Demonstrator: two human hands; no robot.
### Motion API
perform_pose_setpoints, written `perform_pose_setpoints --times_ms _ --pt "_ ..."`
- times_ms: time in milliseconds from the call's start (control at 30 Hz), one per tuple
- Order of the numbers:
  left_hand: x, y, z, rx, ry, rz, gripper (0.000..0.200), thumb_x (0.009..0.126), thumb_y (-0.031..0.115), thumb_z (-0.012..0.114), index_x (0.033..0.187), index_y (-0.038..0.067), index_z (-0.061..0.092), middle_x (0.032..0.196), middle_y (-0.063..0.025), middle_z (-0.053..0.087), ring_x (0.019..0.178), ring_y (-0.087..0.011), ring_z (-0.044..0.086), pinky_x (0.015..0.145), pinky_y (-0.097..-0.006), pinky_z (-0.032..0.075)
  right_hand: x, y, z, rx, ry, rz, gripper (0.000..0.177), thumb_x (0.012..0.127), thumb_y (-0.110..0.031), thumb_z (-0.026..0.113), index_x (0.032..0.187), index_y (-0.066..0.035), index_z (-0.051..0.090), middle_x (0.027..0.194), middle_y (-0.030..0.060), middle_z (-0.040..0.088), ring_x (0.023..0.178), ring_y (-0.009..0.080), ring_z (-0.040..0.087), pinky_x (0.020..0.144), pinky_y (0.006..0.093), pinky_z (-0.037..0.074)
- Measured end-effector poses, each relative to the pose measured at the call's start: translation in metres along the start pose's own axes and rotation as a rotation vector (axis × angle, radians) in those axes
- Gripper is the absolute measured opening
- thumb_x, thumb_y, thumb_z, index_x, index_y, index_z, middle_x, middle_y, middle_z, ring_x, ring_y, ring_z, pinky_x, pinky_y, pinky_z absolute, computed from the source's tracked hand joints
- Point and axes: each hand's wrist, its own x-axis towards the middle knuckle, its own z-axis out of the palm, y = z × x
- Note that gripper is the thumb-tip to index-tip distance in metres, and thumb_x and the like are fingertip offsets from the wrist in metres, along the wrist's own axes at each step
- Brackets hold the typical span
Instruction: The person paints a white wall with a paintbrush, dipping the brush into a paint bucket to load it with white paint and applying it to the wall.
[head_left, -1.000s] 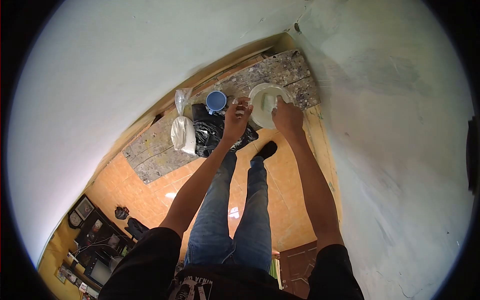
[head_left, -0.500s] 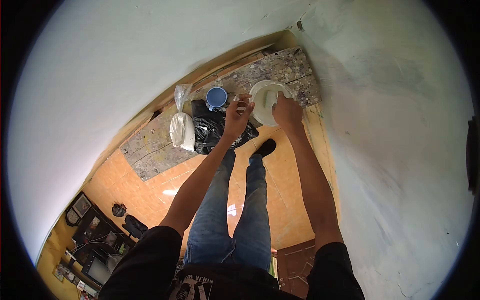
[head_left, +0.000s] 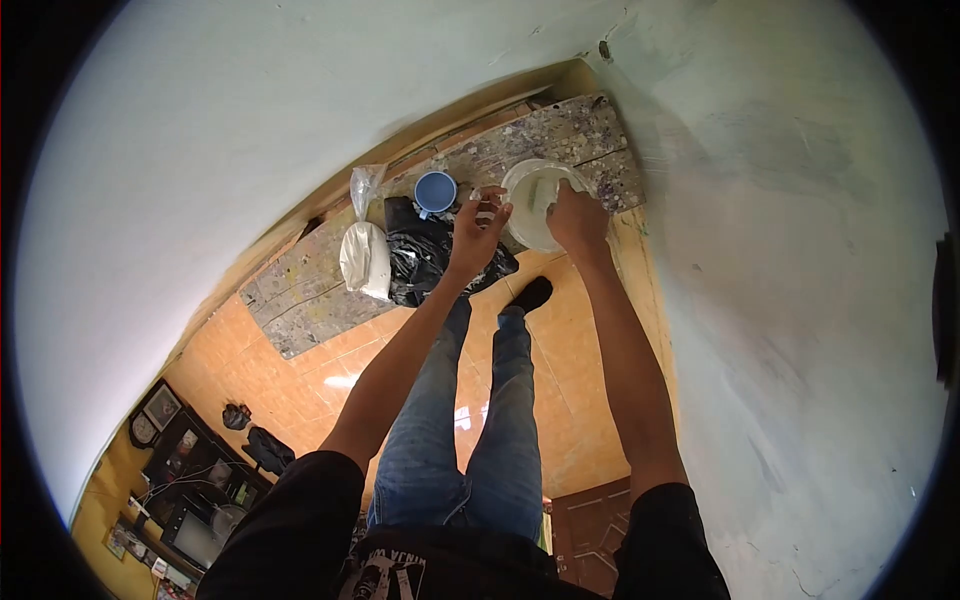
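A round whitish plastic tub (head_left: 516, 236) with pale wet-looking stuff inside stands on a paint-spattered plank. My left hand (head_left: 480, 232) is at its left rim, fingers bent and thumb against the edge, with white smears on the fingertips. Over the tub's right side, my right hand (head_left: 578, 220) is closed, its knuckles up and fingers pointing into the tub. Whatever it grips is hidden beneath it. Left of my left hand are a blue mug (head_left: 435, 192), a crumpled black plastic bag (head_left: 418, 258) with white smears, and a clear bag of white powder (head_left: 365, 262).
The plank (head_left: 300, 310) runs along the wall into a corner. Pale walls (head_left: 780, 250) rise on both sides. My legs in jeans (head_left: 430, 430) stand over an orange tiled floor (head_left: 570, 420). A dark cabinet (head_left: 190, 470) with household things is at the lower left.
My right hand has shifted very slightly within the tub, and a pale flat shape seen beside it earlier shows less now. My left hand stays at the rim.
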Motion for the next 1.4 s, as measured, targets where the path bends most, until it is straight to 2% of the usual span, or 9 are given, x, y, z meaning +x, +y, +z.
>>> perform_pose_setpoints --times_ms 367,667,867,967,1067,1167,1267,1400 --pt "-0.001 0.005 0.0 0.001 0.003 -0.042 0.022 0.09 0.016 0.067 0.11 0.007 0.062 0.091 0.0017 0.054 0.083 -0.0089 0.054 0.066 -0.0249 0.044 0.0 0.0 -0.001 0.004 -0.012 0.004 0.041 0.084 -0.024 0.061 0.123 -0.009 0.057 0.097 0.0188 0.069 0.093 0.0364 0.067 0.079 0.0471 0.054" --pt "0.0 0.0 0.001 -0.008 0.01 0.017 0.022 0.09 0.016 0.067 0.109 0.007 0.062 0.091 0.0018 0.054 0.083 -0.0086 0.054 0.065 -0.0238 0.044 -0.002 0.002 -0.005 0.002 0.017 -0.028 0.041 0.083 -0.025 0.063 0.12 -0.007 0.057 0.093 0.0201 0.069 0.091 0.0358 0.068 0.077 0.0467 0.054" --pt "0.001 -0.006 0.0 -0.032 0.002 0.017 0.022 0.09 0.015 0.067 0.11 0.007 0.062 0.09 0.0017 0.054 0.083 -0.0086 0.055 0.065 -0.0242 0.045 -0.005 0.003 -0.011 -0.023 0.022 -0.119 0.037 0.083 -0.023 0.064 0.117 -0.008 0.058 0.09 0.0206 0.068 0.086 0.0362 0.068 0.074 0.047 0.054" --pt "0.001 0.001 0.0 -0.022 -0.004 0.007 0.023 0.09 0.015 0.066 0.111 0.007 0.061 0.091 0.0017 0.053 0.082 -0.0085 0.055 0.065 -0.0245 0.045 -0.006 0.011 -0.008 0.029 0.072 -0.202 0.036 0.083 -0.023 0.064 0.116 -0.009 0.059 0.088 0.0188 0.069 0.083 0.0352 0.068 0.073 0.046 0.054" --pt "0.0 -0.001 0.0 -0.036 -0.001 -0.003 0.023 0.09 0.016 0.066 0.111 0.007 0.061 0.09 0.0019 0.053 0.081 -0.0083 0.054 0.066 -0.0247 0.045 -0.007 0.007 -0.002 -0.129 0.127 -0.202 0.038 0.082 -0.022 0.066 0.117 -0.01 0.06 0.086 0.0164 0.069 0.081 0.0331 0.069 0.071 0.0444 0.054" --pt "0.001 -0.002 0.001 -0.05 -0.003 -0.016 0.023 0.091 0.016 0.066 0.111 0.007 0.061 0.09 0.0022 0.052 0.082 -0.0083 0.053 0.067 -0.0249 0.045 -0.008 0.013 -0.003 -0.109 0.099 -0.239 0.038 0.082 -0.022 0.066 0.118 -0.01 0.059 0.084 0.0146 0.069 0.079 0.0319 0.069 0.07 0.0436 0.054" --pt "0.0 0.003 0.0 -0.016 -0.009 -0.023 0.023 0.091 0.016 0.066 0.111 0.007 0.061 0.09 0.0023 0.052 0.082 -0.0085 0.053 0.067 -0.025 0.045 -0.012 0.006 -0.006 -0.129 0.163 -0.212 0.037 0.083 -0.021 0.065 0.117 -0.01 0.06 0.083 0.0146 0.069 0.078 0.0315 0.069 0.069 0.0435 0.054" --pt "-0.002 0.005 -0.001 0.015 -0.002 -0.01 0.023 0.091 0.016 0.066 0.111 0.007 0.061 0.09 0.0024 0.052 0.083 -0.0086 0.054 0.066 -0.0248 0.045 -0.01 0.009 -0.006 -0.095 0.124 -0.232 0.035 0.084 -0.022 0.064 0.117 -0.011 0.061 0.084 0.0151 0.069 0.078 0.032 0.068 0.069 0.0436 0.054"
